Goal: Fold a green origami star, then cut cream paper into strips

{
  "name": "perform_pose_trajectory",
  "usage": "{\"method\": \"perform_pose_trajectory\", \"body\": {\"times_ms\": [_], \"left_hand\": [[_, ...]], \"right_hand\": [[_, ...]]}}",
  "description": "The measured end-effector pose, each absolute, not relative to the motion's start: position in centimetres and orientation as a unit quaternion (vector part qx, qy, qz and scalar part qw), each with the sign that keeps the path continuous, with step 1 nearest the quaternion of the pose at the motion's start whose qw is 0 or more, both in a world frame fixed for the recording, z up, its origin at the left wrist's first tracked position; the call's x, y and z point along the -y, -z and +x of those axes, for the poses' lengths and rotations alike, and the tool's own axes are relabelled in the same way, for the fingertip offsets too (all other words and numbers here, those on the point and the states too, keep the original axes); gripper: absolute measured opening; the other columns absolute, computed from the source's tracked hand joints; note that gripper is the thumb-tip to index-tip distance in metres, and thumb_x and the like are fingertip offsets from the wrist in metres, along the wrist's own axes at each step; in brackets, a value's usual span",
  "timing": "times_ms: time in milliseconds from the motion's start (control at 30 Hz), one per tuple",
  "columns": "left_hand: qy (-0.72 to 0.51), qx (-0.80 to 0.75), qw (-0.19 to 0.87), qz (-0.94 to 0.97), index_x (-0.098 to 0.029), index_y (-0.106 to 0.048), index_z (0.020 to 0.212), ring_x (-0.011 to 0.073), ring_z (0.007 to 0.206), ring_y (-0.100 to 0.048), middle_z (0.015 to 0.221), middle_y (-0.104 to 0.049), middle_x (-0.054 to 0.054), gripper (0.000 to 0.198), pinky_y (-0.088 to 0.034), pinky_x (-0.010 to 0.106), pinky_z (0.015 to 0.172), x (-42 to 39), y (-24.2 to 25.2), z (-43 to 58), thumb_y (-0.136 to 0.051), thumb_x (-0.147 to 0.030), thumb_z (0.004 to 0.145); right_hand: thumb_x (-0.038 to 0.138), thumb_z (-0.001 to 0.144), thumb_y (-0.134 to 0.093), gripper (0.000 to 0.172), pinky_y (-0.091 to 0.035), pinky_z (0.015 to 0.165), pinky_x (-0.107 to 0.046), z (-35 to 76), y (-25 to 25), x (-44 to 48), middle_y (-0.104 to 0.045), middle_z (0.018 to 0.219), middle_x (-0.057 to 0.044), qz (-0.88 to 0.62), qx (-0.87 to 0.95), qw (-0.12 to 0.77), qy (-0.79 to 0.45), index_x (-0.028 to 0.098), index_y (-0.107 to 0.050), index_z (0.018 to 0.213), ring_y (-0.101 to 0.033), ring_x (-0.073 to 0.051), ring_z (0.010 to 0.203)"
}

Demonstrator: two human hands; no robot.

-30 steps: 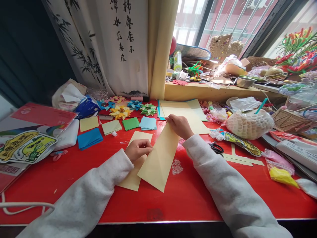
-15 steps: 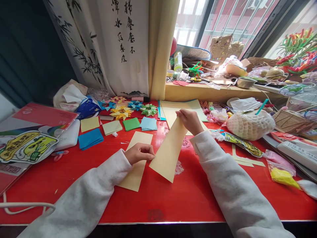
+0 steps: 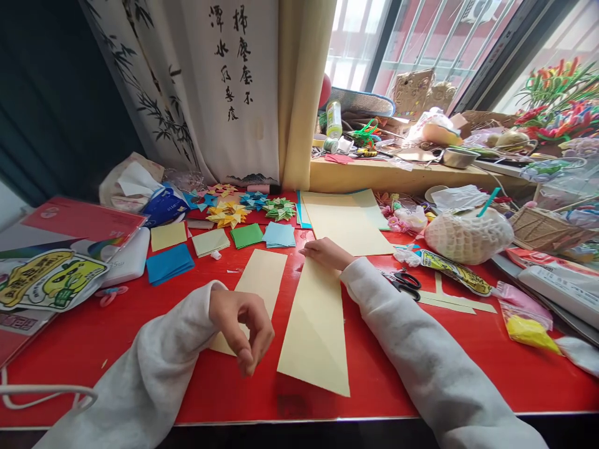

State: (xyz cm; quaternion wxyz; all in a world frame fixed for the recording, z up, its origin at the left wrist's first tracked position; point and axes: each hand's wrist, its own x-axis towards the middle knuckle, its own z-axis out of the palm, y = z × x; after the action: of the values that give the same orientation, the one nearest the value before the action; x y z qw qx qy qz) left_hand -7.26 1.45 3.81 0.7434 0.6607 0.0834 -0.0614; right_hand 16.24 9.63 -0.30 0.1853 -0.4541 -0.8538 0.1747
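My right hand point(image 3: 326, 253) pinches the far end of a long pale yellow paper strip point(image 3: 316, 330). The strip slants toward me above the red table, its near end loose. My left hand point(image 3: 243, 324) hovers to the left of that strip, fingers curled and thumb and fingertips close together, with nothing visible between them. Beneath it a second pale yellow strip point(image 3: 263, 274) lies flat on the table, partly covered by my left hand and sleeve. Scissors point(image 3: 406, 284) with black handles lie beside my right forearm, their blades mostly hidden by the sleeve.
Small paper stacks in blue point(image 3: 170, 264), green point(image 3: 247, 236) and light blue point(image 3: 279, 234) lie behind my left hand. Folded paper stars point(image 3: 228, 214) sit farther back. Large yellow sheets point(image 3: 346, 218) rest near the windowsill. Thin paper offcuts point(image 3: 449, 303) and a netted white object point(image 3: 470, 236) are at right.
My left hand has let go of the strip's near corner and moved left and toward me. My right hand has shifted left and nearer with the strip. The scissors have come into sight.
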Motion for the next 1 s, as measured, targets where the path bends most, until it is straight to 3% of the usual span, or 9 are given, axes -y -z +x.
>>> {"method": "perform_pose_trajectory", "body": {"times_ms": [133, 267, 367, 500, 600, 733, 1000], "left_hand": [[-0.032, -0.151, 0.734, 0.661, -0.017, -0.065, 0.056, 0.0169, 0.048, -0.054, 0.056, -0.062, 0.008, 0.025, -0.043, 0.029, 0.046, -1.7, -3.5, -6.8, -0.065, -0.042, 0.059], [-0.241, -0.367, 0.602, 0.667, -0.015, -0.059, 0.070, 0.0064, 0.043, -0.043, 0.071, -0.059, 0.002, 0.024, -0.033, 0.020, 0.037, -3.1, -1.5, -5.7, -0.056, -0.039, 0.070], [-0.263, -0.456, 0.542, 0.655, -0.015, -0.056, 0.077, 0.0049, 0.040, -0.038, 0.065, -0.054, -0.001, 0.029, -0.027, 0.018, 0.034, -3.8, 0.0, -5.1, -0.055, -0.043, 0.069], [-0.261, -0.452, 0.555, 0.647, -0.016, -0.056, 0.095, 0.0072, 0.039, -0.037, 0.047, -0.040, -0.007, 0.038, -0.028, 0.018, 0.035, -3.5, 0.4, -4.9, -0.056, -0.043, 0.068], [-0.275, -0.442, 0.561, 0.643, -0.015, -0.058, 0.086, 0.0077, 0.039, -0.037, 0.042, -0.038, -0.007, 0.031, -0.028, 0.019, 0.037, -3.3, 0.1, -4.8, -0.056, -0.042, 0.069], [-0.284, -0.442, 0.548, 0.651, -0.015, -0.055, 0.067, 0.0079, 0.039, -0.037, 0.040, -0.040, -0.006, 0.027, -0.028, 0.020, 0.038, -3.5, 0.4, -4.9, -0.054, -0.042, 0.070], [-0.308, -0.454, 0.508, 0.664, -0.015, -0.053, 0.059, 0.0092, 0.041, -0.041, 0.042, -0.043, -0.004, 0.029, -0.032, 0.023, 0.043, -3.5, 0.4, -5.2, -0.049, -0.039, 0.074]], "right_hand": [[0.042, 0.080, -0.042, 0.038, -0.027, 0.049, -0.021, 15.6, -0.1, -9.2, -0.035, 0.050, 0.004, -0.434, 0.859, 0.171, -0.209, 0.017, -0.041, 0.052, -0.030, -0.007, 0.050], [0.043, 0.080, -0.043, 0.037, -0.027, 0.047, -0.019, 13.8, -0.7, -8.0, -0.036, 0.051, 0.005, -0.397, 0.870, 0.166, -0.241, 0.016, -0.043, 0.054, -0.032, -0.007, 0.050], [0.039, 0.082, -0.042, 0.032, -0.029, 0.050, -0.019, 12.3, -1.0, -6.9, -0.046, 0.057, 0.003, -0.388, 0.869, 0.181, -0.248, 0.016, -0.047, 0.059, -0.039, -0.007, 0.055], [0.031, 0.084, -0.040, 0.019, -0.032, 0.054, -0.019, 11.5, -1.3, -5.9, -0.058, 0.070, 0.000, -0.396, 0.859, 0.203, -0.252, 0.018, -0.051, 0.076, -0.047, -0.009, 0.061], [0.029, 0.083, -0.041, 0.014, -0.031, 0.053, -0.020, 11.6, -1.5, -5.8, -0.059, 0.068, 0.000, -0.406, 0.858, 0.207, -0.236, 0.019, -0.049, 0.086, -0.047, -0.010, 0.059], [0.027, 0.083, -0.042, 0.014, -0.030, 0.053, -0.020, 11.7, -1.4, -6.0, -0.057, 0.067, 0.000, -0.397, 0.872, 0.208, -0.198, 0.018, -0.050, 0.077, -0.047, -0.010, 0.059], [0.026, 0.086, -0.038, 0.016, -0.026, 0.051, -0.020, 11.2, -1.2, -5.4, -0.056, 0.066, 0.000, -0.388, 0.883, 0.222, -0.146, 0.018, -0.049, 0.077, -0.046, -0.010, 0.056]]}}
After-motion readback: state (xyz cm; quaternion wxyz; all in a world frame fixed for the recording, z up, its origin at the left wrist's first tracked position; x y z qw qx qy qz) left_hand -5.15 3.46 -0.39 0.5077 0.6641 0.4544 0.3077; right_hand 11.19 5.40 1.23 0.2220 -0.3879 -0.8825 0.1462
